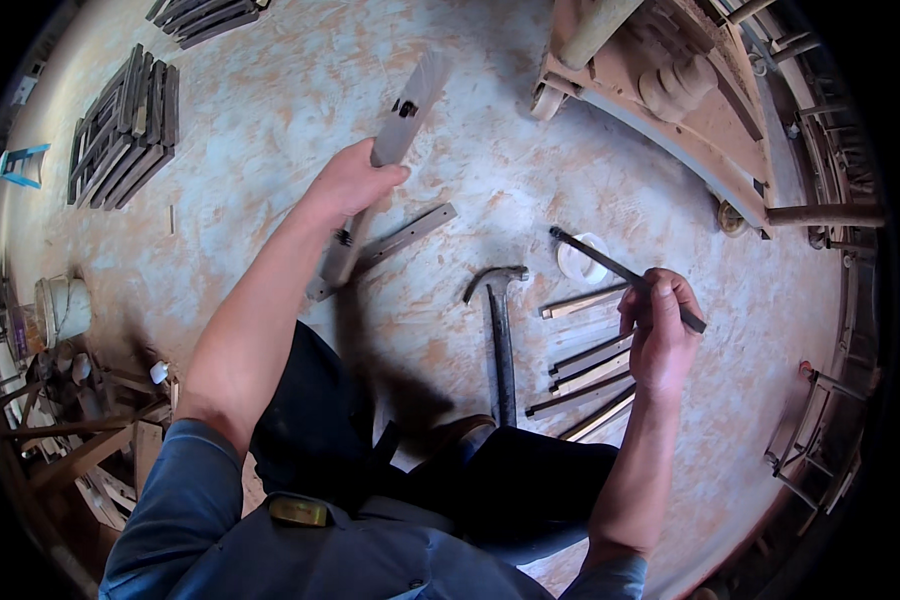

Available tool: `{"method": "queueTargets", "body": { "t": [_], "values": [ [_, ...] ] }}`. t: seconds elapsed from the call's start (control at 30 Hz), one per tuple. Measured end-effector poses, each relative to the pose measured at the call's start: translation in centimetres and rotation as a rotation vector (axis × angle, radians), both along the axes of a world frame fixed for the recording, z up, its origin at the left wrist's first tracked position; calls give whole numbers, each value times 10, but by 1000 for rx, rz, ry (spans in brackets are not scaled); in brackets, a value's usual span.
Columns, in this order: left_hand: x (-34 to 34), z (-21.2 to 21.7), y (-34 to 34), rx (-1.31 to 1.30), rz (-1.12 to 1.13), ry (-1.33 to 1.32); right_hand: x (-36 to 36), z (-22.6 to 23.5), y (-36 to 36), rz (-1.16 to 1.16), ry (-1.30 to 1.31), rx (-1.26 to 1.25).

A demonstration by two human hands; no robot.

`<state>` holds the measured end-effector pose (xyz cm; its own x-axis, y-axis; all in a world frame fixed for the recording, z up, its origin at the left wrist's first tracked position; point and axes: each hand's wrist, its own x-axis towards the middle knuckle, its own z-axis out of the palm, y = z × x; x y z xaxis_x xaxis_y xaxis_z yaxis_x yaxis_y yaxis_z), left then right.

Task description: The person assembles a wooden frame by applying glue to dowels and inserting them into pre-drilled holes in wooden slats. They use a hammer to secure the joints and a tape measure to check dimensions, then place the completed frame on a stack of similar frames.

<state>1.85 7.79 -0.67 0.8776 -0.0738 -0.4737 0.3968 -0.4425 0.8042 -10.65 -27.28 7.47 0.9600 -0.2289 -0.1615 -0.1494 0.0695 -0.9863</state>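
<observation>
My left hand (pixel 355 182) is closed around a wooden rail (pixel 406 115), which is tilted and slightly blurred, with dark slots cut into it. Beneath it another dark wooden rail with small holes (pixel 410 234) lies on the floor. On the other side, my right hand (pixel 662 325) pinches a thin dark wooden slat (pixel 610 263), its far end pointing up and left over a white round container (pixel 581 259). A claw hammer (pixel 503 350) lies between my hands, its head away from me. Several more wooden slats (pixel 592 375) lie side by side below my right hand.
Stacks of dark wooden frames (pixel 130 135) lie at the far left. A wheeled wooden cart (pixel 670 130) stands at the far right. A white bucket (pixel 65 308) and piled wood scraps (pixel 80 440) are on the left. A metal frame (pixel 815 430) stands at the right edge.
</observation>
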Motion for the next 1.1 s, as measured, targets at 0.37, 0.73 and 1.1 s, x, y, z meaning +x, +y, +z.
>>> {"method": "queueTargets", "body": {
  "t": [0.37,0.73,1.1],
  "values": [
    [-24,-135,63,877,-293,109,4,-10,-19,-87,7,-70],
    [-36,-192,61,963,-313,119,6,-20,-32,-192,134,-143],
    [-75,-169,-16,838,-474,115,17,-113,-65,-241,413,-408]
  ]
}}
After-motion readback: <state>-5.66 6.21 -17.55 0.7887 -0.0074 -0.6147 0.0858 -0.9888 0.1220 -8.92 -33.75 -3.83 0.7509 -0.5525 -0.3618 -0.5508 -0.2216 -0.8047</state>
